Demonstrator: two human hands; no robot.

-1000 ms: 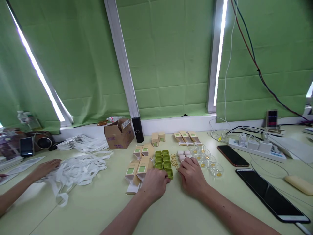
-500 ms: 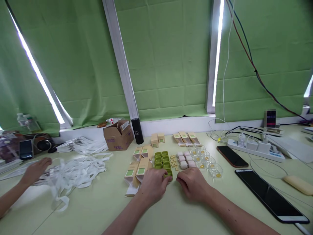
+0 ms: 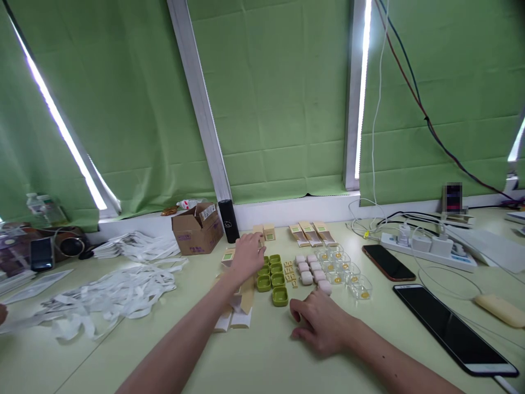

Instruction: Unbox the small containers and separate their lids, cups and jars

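Note:
My left hand [image 3: 248, 256] reaches forward over the folded kraft boxes [image 3: 247, 295], fingers stretched out. Its fingertips are by the small kraft boxes [image 3: 269, 232] at the back; whether they touch one I cannot tell. Right of that hand stand two columns of green square trays [image 3: 278, 279], with one tray [image 3: 280, 296] nearest me. My right hand [image 3: 322, 322] rests on the table, thumb and index finger apart, with nothing seen between them. Just beyond it lie pale pink blocks [image 3: 307, 278], small gold-coloured pieces [image 3: 291, 274] and clear cups with yellow centres [image 3: 361, 287].
White straps [image 3: 118, 290] lie in a heap at left, where part of another person's hand [image 3: 2, 313] shows. A cardboard box [image 3: 197, 232] and black cylinder [image 3: 228, 221] stand behind. Phones [image 3: 451, 328], a power strip [image 3: 429, 251] and cables occupy the right.
My left hand has left the nearest green tray and moved forward to the back boxes. My right hand's fingers have parted. The other person's hand has moved left, almost out of view.

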